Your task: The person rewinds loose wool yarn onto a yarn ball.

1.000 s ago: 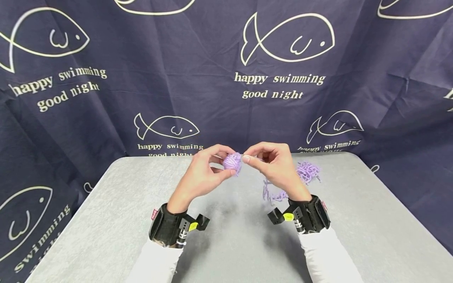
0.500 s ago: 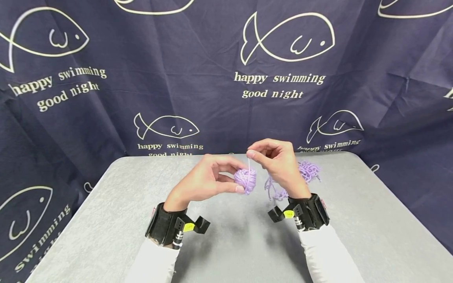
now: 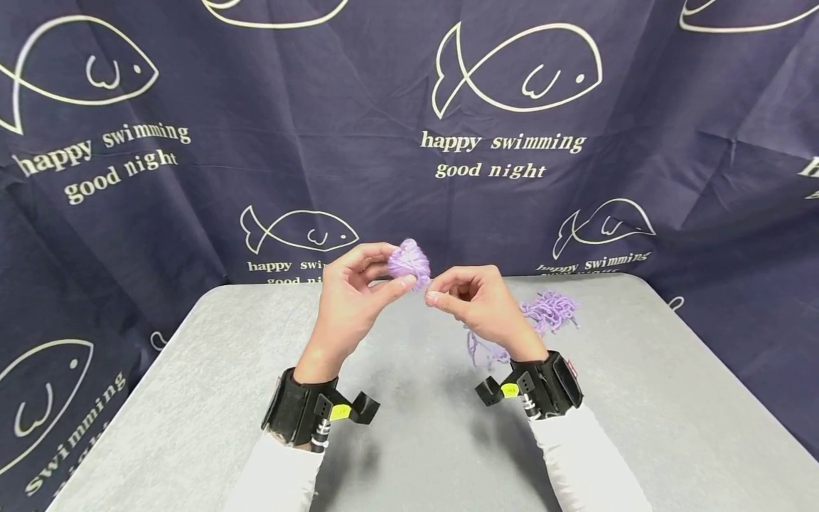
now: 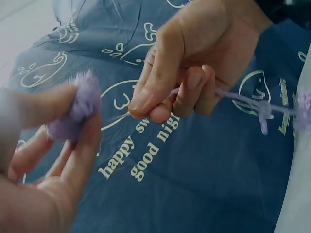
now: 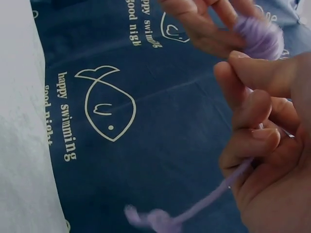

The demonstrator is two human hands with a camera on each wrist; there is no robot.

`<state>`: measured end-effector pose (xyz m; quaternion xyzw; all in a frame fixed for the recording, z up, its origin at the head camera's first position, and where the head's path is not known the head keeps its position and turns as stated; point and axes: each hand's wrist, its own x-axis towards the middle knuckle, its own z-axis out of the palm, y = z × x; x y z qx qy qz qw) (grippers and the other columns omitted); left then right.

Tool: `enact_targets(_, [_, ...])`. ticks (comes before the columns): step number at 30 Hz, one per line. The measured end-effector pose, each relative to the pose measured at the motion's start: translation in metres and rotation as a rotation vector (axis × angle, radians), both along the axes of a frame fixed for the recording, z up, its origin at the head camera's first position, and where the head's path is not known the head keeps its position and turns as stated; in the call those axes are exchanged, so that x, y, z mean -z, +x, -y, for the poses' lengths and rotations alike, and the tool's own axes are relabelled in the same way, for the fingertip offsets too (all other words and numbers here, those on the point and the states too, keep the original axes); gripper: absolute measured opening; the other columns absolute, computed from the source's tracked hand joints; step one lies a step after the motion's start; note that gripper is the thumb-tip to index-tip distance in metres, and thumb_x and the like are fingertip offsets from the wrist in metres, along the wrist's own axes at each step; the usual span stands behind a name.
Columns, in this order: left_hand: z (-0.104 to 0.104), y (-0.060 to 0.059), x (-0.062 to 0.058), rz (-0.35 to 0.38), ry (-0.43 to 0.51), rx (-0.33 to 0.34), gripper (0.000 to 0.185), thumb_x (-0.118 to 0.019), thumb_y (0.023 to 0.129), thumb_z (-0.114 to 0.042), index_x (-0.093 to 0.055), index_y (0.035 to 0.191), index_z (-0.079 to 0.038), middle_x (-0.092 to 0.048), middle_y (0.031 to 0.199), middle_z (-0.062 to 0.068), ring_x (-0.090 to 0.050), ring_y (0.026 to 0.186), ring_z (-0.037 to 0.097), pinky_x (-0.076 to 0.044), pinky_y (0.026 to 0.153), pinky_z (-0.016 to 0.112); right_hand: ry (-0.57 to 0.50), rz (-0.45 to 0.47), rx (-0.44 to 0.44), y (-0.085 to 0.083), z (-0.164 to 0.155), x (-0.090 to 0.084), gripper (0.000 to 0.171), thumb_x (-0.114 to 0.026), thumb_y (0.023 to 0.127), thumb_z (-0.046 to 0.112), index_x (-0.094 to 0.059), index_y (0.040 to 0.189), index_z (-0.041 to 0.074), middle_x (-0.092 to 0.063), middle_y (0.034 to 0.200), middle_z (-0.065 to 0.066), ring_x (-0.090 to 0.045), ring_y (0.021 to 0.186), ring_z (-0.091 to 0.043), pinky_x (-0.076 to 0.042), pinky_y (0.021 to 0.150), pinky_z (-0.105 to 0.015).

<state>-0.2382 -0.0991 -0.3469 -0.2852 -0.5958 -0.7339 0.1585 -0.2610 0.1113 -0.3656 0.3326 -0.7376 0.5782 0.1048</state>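
A small ball of purple yarn is held between the thumb and fingers of my left hand, above the far part of the table. Close by on its right, my right hand pinches the yarn strand between thumb and forefinger, and its other fingers curl over the strand. In the left wrist view the strand passes from the ball through the right hand and on toward the loose yarn. From beneath the right hand, a knotted length of strand trails away in the right wrist view.
A loose heap of purple yarn lies on the grey table, right of the hands and partly behind the right wrist. Beyond the table's far edge hangs a dark blue cloth with fish drawings and lettering.
The left hand and ball dipped and moved right, then rose and went back left, the ball turning. My right hand lifted slightly, then came lower and to the left.
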Motion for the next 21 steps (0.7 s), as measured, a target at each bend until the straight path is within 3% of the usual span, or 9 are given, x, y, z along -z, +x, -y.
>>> enact_targets(3, [0.001,-0.003,0.002,-0.022,-0.074,-0.138,0.035,-0.076,0.080,0.015,-0.066,0.112,0.010,-0.071,0.104,0.014,-0.070,0.089,0.019,-0.062,0.078,0.034,0.034,-0.007,0.002,0.004,0.002,-0.002,0.004,-0.078,0.087,0.003,-0.076,0.088,0.005,-0.051,0.058,-0.001,-0.038,0.047,-0.010,-0.028,0.040,-0.023])
enact_targets(7, [0.001,-0.005,0.005,-0.043,-0.255,-0.323,0.035,-0.079,0.079,0.008,-0.070,0.112,0.003,-0.072,0.105,0.012,-0.070,0.091,0.018,-0.061,0.078,0.031,0.067,-0.024,0.022,0.011,0.002,-0.007,0.004,-0.079,0.085,0.004,-0.076,0.087,0.006,-0.052,0.057,-0.001,-0.038,0.047,-0.010,-0.028,0.041,-0.022])
enact_targets(10, [0.000,-0.004,0.007,-0.059,-0.395,-0.397,0.034,-0.081,0.078,0.005,-0.072,0.111,-0.001,-0.073,0.104,0.010,-0.072,0.089,0.019,-0.062,0.075,0.029,0.075,-0.046,0.027,0.014,0.000,-0.010,0.004,-0.080,0.085,0.004,-0.077,0.087,0.006,-0.052,0.057,0.000,-0.039,0.047,-0.010,-0.028,0.041,-0.022])
enact_targets(14, [0.000,-0.002,0.009,-0.074,-0.547,-0.348,0.033,-0.082,0.077,0.006,-0.074,0.108,-0.002,-0.072,0.101,0.010,-0.073,0.085,0.022,-0.062,0.070,0.029,0.041,-0.086,0.032,0.014,-0.002,-0.012,0.006,-0.079,0.085,0.001,-0.077,0.087,0.006,-0.053,0.060,0.000,-0.040,0.049,-0.011,-0.029,0.042,-0.023])
enact_targets(18, [0.000,0.001,0.007,-0.042,-0.680,-0.220,0.031,-0.083,0.077,0.003,-0.074,0.105,-0.005,-0.072,0.100,0.004,-0.071,0.086,0.018,-0.060,0.068,0.026,-0.016,-0.125,0.043,0.012,-0.005,-0.012,0.008,-0.078,0.084,-0.004,-0.076,0.087,0.003,-0.054,0.061,-0.002,-0.041,0.050,-0.011,-0.031,0.043,-0.023])
enact_targets(21, [0.001,0.002,0.006,-0.011,-0.724,-0.094,0.029,-0.085,0.076,0.001,-0.075,0.102,-0.008,-0.072,0.098,0.000,-0.069,0.087,0.014,-0.060,0.068,0.027,-0.065,-0.148,0.047,0.011,-0.007,-0.012,0.006,-0.077,0.084,-0.005,-0.075,0.088,-0.002,-0.056,0.062,-0.004,-0.041,0.050,-0.011,-0.033,0.043,-0.024])
